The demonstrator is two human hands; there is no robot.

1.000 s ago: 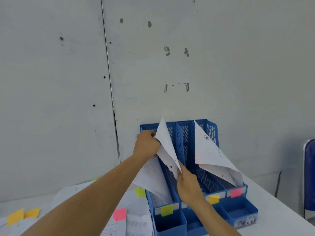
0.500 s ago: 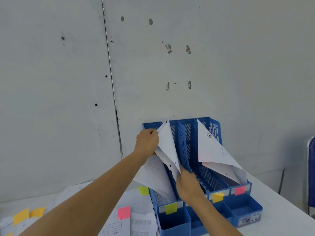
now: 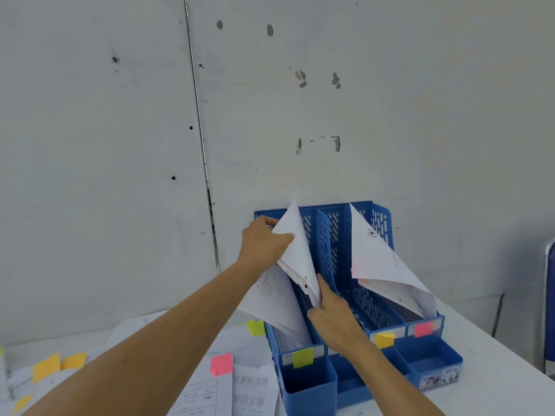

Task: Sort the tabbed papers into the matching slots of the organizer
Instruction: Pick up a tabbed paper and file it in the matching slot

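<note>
White tabbed paper (image 3: 297, 253) stands on edge at the mouth of the leftmost slot of the blue perforated plastic organizer (image 3: 332, 235), with its top corner poking above the back wall. Over the last second it has hardly sunk. It has only swung a little closer to the divider, so I judge the filing of this sheet unfinished. The left hand (image 3: 262, 246) pinches the sheet's upper edge, thumb laid across its face. The right hand (image 3: 335, 315) pinches the lower front edge, just above the slot's yellow-green label tab (image 3: 302, 357). Both hands keep their holds as before. Whether the sheet's own tab matches that label I cannot tell. More white sheets (image 3: 381, 265) lean in the right slot.
</note>
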